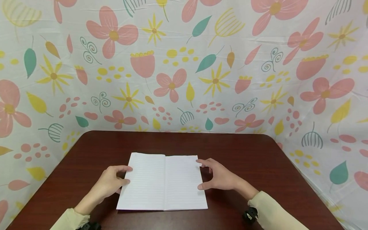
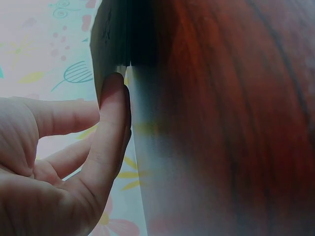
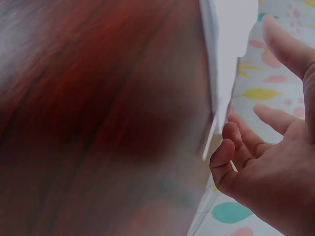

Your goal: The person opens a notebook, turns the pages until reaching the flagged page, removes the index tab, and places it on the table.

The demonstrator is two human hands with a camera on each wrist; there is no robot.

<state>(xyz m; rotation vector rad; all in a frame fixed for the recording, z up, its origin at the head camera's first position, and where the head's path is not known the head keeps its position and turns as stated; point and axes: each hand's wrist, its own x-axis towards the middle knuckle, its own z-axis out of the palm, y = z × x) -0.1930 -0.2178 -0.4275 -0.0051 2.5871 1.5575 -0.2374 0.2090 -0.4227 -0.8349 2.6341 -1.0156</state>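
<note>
An open notebook with white ruled pages lies on the table in the head view. At its left edge my left hand pinches it, thumb and index finger over the page. Fingers of my left hand press the notebook's underside in the left wrist view, and the thumb tip is hidden behind it. My right hand is at the right edge, its thumb and index finger spread over the margin. In the right wrist view, my right hand has bent lower fingers beside the notebook's edge.
The dark brown wooden table has rounded far corners. A white cloth printed with flowers and leaves hangs behind it and along both sides. Dark wrist devices sit at both light sleeves.
</note>
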